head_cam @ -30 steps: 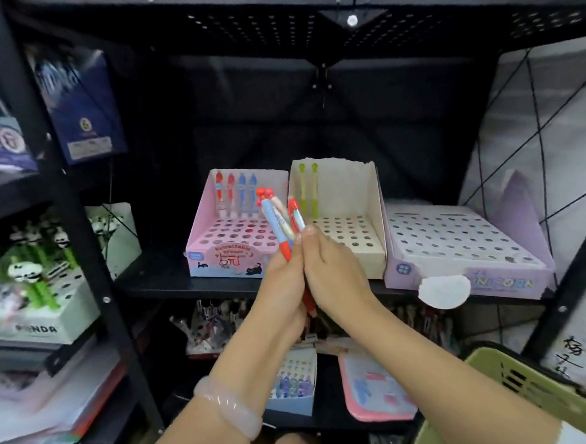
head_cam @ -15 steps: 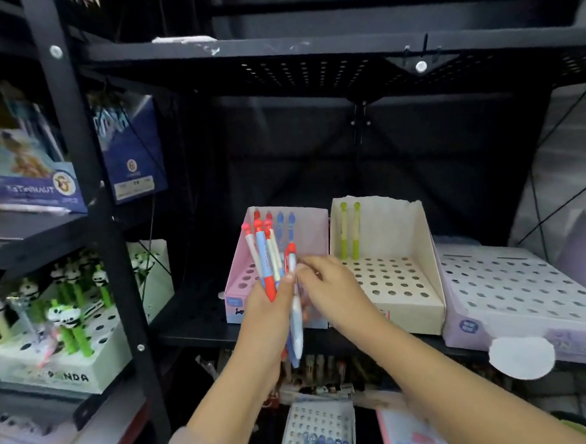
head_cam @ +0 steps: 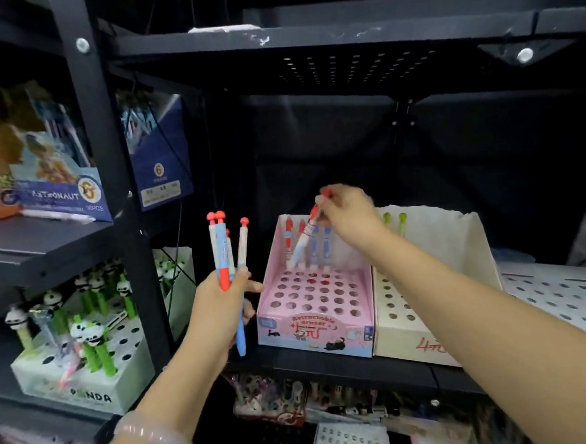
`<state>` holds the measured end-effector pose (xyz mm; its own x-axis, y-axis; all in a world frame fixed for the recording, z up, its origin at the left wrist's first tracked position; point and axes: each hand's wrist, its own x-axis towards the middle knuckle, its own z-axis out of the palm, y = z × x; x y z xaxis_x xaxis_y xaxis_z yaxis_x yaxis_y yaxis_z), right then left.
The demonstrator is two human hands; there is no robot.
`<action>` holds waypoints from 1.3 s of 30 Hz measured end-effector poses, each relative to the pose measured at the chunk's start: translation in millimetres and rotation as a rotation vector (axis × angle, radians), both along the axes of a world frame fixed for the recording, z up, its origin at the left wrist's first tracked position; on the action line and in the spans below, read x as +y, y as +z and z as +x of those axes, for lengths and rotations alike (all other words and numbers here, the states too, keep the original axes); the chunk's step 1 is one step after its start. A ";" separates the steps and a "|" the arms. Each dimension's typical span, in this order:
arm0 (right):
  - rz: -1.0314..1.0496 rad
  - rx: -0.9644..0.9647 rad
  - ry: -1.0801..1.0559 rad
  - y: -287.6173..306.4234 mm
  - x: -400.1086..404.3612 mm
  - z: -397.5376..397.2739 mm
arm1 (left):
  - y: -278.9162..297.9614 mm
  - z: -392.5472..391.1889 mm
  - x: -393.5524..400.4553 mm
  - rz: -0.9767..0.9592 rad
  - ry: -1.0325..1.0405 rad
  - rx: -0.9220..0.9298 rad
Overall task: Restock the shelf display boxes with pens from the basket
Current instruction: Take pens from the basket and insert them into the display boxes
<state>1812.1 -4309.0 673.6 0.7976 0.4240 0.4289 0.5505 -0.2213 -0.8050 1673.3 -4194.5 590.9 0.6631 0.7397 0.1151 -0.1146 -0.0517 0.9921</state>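
One pen point(head_cam: 301, 243) is pinched near its top by the right hand point(head_cam: 349, 215) and tilted over the pink box point(head_cam: 316, 309); its tip should be straightened into a free hole. The spare pens point(head_cam: 226, 253) are gripped by the left hand point(head_cam: 218, 312). The box is placed on a black shelf point(head_cam: 345, 366) in a dim room.

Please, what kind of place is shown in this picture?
Most likely a stationery shop. Black metal shelves carry retail display boxes: a pink box with holes for pens, and a box of panda pens. The left hand holds a bundle of pens for restocking.
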 end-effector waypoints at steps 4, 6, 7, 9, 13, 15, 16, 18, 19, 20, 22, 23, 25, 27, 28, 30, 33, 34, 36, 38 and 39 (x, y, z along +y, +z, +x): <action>-0.223 -0.220 -0.054 -14.0 32.7 8.6 | -12.3 6.0 14.0 0.107 0.013 0.075; -0.286 -0.249 -0.062 -22.8 42.9 12.0 | -18.2 8.8 16.2 0.088 -0.046 0.108; -0.313 -0.245 -0.049 -27.6 46.2 12.8 | -20.9 9.9 16.8 0.077 -0.071 0.124; -0.376 -0.247 -0.020 -36.1 50.5 11.5 | -23.8 11.0 16.6 0.066 -0.099 0.139; -0.418 -0.329 -0.072 -47.1 54.6 8.7 | -26.3 11.7 18.3 0.061 -0.113 0.136; -0.418 -0.376 -0.115 -50.8 55.4 6.3 | -27.4 11.0 18.8 0.075 -0.126 0.144; -0.406 -0.393 -0.134 -52.2 55.9 5.3 | -27.6 10.7 18.9 0.081 -0.132 0.147; -0.378 -0.404 -0.153 -52.8 55.5 4.1 | -28.2 9.9 19.0 0.095 -0.143 0.153; -0.380 -0.389 -0.151 -52.6 55.7 5.5 | -28.2 9.5 19.2 0.099 -0.147 0.155; -0.394 -0.371 -0.143 -52.6 56.1 7.1 | -27.8 9.2 19.3 0.100 -0.150 0.155; -0.413 -0.336 -0.128 -52.9 56.2 7.5 | -26.2 8.5 19.3 0.100 -0.147 0.147; -0.405 -0.314 -0.122 -52.7 55.3 6.0 | -25.0 7.9 19.0 0.102 -0.142 0.135; -0.353 -0.295 -0.135 -50.2 52.2 2.3 | -21.2 6.2 18.9 0.108 -0.122 0.091; -0.208 -0.271 -0.135 -45.9 48.2 -5.1 | -15.8 5.2 18.6 0.123 -0.099 0.059; -0.111 -0.204 -0.071 -43.3 46.3 -9.8 | -13.1 5.0 17.5 0.133 -0.093 0.047; -0.002 -0.003 0.133 -39.8 43.5 -23.0 | -8.3 5.2 11.7 0.146 -0.096 0.024; 0.007 0.136 0.294 -41.8 40.9 -35.2 | -1.6 5.0 -2.1 0.130 -0.140 -0.005; 0.032 0.154 0.297 -40.6 38.9 -35.3 | 0.2 4.1 -5.8 0.099 -0.160 -0.015; 0.115 0.196 0.273 -37.2 33.2 -31.0 | 2.6 1.5 -9.8 0.018 -0.201 -0.024; 0.197 0.238 0.229 -31.6 25.0 -23.4 | 2.4 -0.7 -10.1 -0.032 -0.217 -0.018; 0.232 0.253 0.200 -29.0 20.4 -18.6 | 1.9 -1.7 -9.3 -0.043 -0.206 -0.008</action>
